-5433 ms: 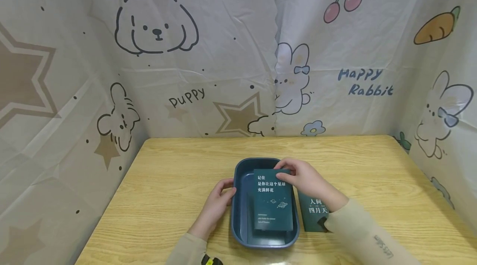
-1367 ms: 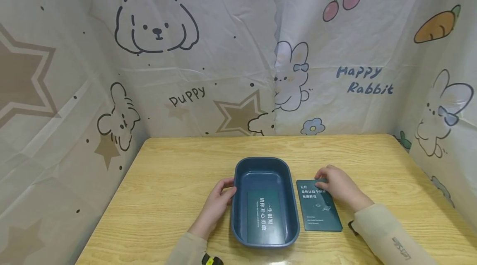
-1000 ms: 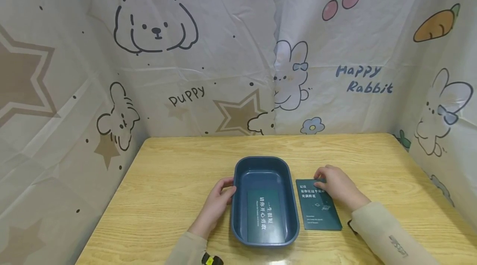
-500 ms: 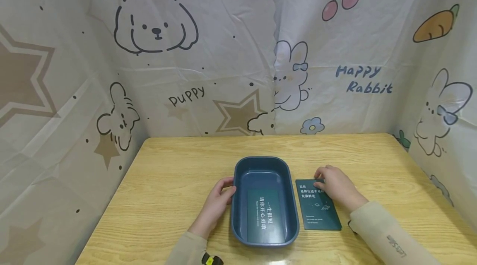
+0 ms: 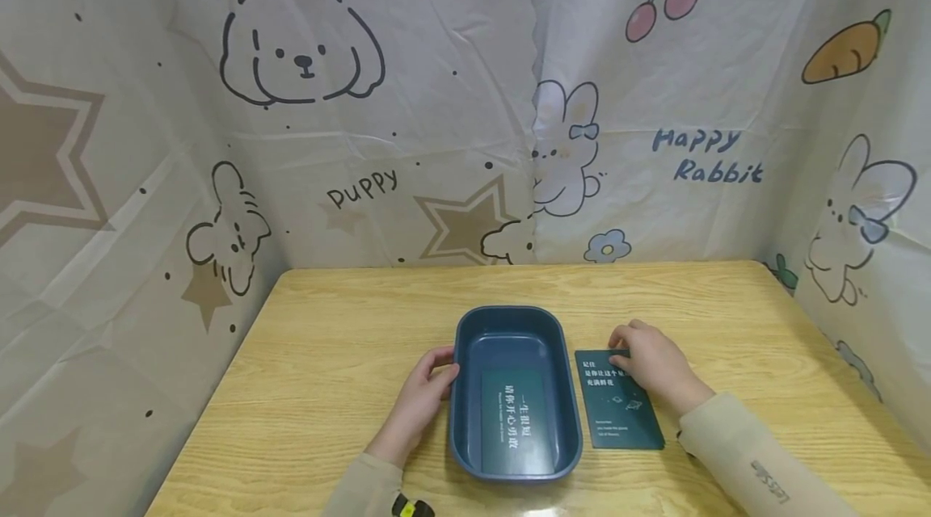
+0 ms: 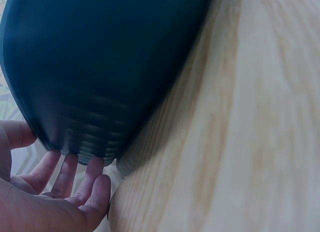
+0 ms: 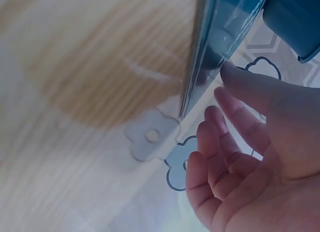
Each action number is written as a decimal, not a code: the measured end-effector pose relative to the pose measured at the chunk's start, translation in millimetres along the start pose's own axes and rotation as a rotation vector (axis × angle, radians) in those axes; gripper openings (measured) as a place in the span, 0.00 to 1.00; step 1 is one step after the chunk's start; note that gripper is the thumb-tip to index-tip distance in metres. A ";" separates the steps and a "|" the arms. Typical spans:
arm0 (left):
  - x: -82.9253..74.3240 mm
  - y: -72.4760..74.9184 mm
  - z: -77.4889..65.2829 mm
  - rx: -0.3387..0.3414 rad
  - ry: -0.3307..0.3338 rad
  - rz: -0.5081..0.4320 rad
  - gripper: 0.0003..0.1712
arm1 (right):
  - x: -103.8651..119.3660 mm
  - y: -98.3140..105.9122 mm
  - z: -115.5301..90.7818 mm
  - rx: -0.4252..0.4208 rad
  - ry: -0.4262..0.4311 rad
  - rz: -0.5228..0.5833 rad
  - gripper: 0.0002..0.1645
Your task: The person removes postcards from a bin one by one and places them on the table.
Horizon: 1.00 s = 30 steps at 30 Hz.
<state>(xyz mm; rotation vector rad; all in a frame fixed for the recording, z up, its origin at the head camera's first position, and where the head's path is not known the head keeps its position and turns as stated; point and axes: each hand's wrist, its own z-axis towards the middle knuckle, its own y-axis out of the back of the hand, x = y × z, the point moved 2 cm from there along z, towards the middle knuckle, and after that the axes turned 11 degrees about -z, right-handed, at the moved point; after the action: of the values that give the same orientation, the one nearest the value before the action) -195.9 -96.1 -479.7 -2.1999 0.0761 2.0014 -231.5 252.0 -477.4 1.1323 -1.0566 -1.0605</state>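
Observation:
A deep dark-blue tray (image 5: 509,347) stands on the table, with a dark-green notebook (image 5: 518,424) lying in its near half. My left hand (image 5: 414,404) rests at the tray's left side; in the left wrist view its loosely bent fingers (image 6: 65,177) touch the outer wall, thumb by the rim. To the right of the tray lies another dark-green notebook (image 5: 618,412) with white print and planet drawings, atop a second one that it hides. My right hand (image 5: 658,363) is at its top right corner, thumb on the cover. In the right wrist view the fingers (image 7: 200,177) curve loosely, apart from the notebooks' edge.
The wooden table (image 5: 349,339) reaches back to a printed curtain (image 5: 465,97) that encloses it on the left, back and right. A black and yellow wristband (image 5: 411,507) shows by the left sleeve.
The planet notebook, earlier held over the tray by my right hand, now lies right of the tray, covering the notebook there. In the last second both hands have hardly moved.

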 end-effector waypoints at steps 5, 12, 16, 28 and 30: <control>8.6 2.6 4.9 -0.003 -0.008 -0.005 0.23 | 2.4 1.1 3.0 -0.011 -0.021 0.012 0.08; 16.7 3.1 9.3 -0.016 0.003 -0.006 0.24 | 10.6 16.9 5.3 -0.109 -0.007 0.082 0.04; 16.8 3.1 9.2 -0.016 -0.001 -0.008 0.24 | 18.4 30.1 7.0 -0.174 0.023 0.126 0.03; 19.0 5.2 11.7 -0.008 0.003 -0.014 0.24 | 56.7 63.6 -7.1 -0.283 0.147 0.204 0.03; 18.3 4.9 11.4 -0.009 0.004 -0.010 0.24 | 63.8 66.1 -9.0 -0.282 0.159 0.210 0.02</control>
<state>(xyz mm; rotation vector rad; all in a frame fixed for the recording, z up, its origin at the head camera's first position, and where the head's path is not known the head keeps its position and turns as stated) -206.1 -97.8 -499.3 -2.2058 0.0563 1.9955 -205.3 198.2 -407.1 0.8436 -0.8486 -0.9039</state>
